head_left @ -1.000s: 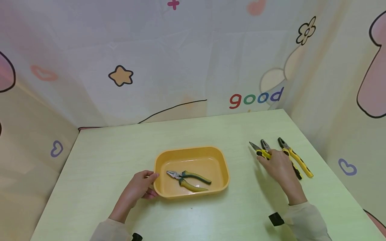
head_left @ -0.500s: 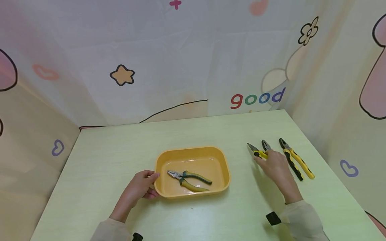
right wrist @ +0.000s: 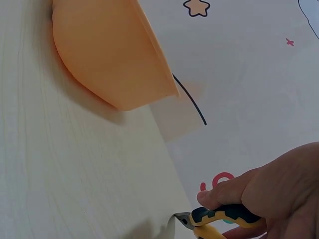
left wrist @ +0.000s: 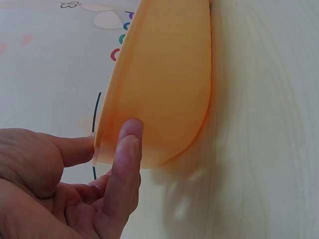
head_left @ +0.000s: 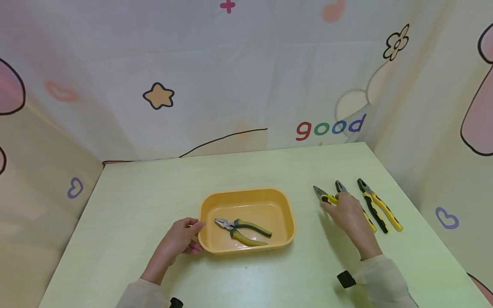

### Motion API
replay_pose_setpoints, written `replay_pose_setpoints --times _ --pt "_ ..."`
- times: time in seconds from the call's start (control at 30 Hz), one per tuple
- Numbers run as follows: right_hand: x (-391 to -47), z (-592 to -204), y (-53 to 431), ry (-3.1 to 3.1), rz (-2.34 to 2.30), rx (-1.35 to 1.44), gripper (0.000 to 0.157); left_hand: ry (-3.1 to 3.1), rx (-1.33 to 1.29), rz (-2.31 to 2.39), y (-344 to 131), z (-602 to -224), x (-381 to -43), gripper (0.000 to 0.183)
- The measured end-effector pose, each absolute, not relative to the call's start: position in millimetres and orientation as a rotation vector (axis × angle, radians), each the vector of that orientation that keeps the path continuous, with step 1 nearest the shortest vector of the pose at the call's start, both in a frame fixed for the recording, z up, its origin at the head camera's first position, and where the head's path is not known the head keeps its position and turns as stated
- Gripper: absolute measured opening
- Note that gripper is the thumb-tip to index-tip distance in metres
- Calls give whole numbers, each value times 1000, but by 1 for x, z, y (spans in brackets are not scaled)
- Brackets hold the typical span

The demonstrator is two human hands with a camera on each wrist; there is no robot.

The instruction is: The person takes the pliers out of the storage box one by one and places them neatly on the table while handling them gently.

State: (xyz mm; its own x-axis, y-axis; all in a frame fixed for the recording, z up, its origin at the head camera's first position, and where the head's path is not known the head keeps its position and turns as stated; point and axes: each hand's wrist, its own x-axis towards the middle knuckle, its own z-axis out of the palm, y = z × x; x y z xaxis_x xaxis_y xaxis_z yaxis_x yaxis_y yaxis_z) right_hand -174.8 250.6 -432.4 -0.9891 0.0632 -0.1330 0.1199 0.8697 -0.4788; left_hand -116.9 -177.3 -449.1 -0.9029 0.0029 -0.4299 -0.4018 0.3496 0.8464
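Simultaneously, the left hand point(head_left: 180, 236) pinches a smooth, round-cornered yellow tray point(head_left: 265, 206) at nine o'clock while the right hand point(head_left: 348, 214) grips taper-nosed, yellow-and-black pliers point(right wrist: 227, 212) between the tray's two and three o'clock.

Four pairs of pliers point(head_left: 246, 241), one tray point(head_left: 265, 209), two hands point(head_left: 178, 237) and two sleeves point(head_left: 140, 295) are appearing at one table point(head_left: 115, 239).

Head: above and behind left hand point(head_left: 179, 236) and right hand point(head_left: 348, 214), facing forward and down, farthest off, most of bench point(head_left: 154, 184) in frame. Left wrist: low, close on left hand, tipped sideways, facing tray point(left wrist: 164, 74) just beyond it. Right wrist: likewise low, close, sideways; tray farther past right hand. All three share tray, backdrop point(head_left: 215, 85).
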Motion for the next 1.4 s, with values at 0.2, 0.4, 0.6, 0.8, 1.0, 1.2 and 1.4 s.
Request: replay_pose_setpoints --times 0.2,0.4,0.6,0.8,1.0,1.2,1.4 --pt "-178 -434 251 2933 -755 138 63 2260 -346 1576 -176 -448 -117 40" --pt "-178 -435 250 2941 -747 134 59 2257 -345 1580 -176 -447 -117 40" --pt "-180 -435 249 2968 -728 121 49 2252 -344 1582 -177 -448 -117 39" --pt "-180 -435 247 2975 -738 136 42 2252 -337 1583 -177 -448 -117 39" --pt "-180 -436 247 2975 -746 140 39 2252 -336 1586 -177 -448 -117 39" --pt "-179 -437 247 2959 -742 152 39 2250 -337 1586 -176 -447 -117 40" --pt "-178 -440 249 2918 -767 150 39 2253 -331 1585 -176 -446 -115 40"
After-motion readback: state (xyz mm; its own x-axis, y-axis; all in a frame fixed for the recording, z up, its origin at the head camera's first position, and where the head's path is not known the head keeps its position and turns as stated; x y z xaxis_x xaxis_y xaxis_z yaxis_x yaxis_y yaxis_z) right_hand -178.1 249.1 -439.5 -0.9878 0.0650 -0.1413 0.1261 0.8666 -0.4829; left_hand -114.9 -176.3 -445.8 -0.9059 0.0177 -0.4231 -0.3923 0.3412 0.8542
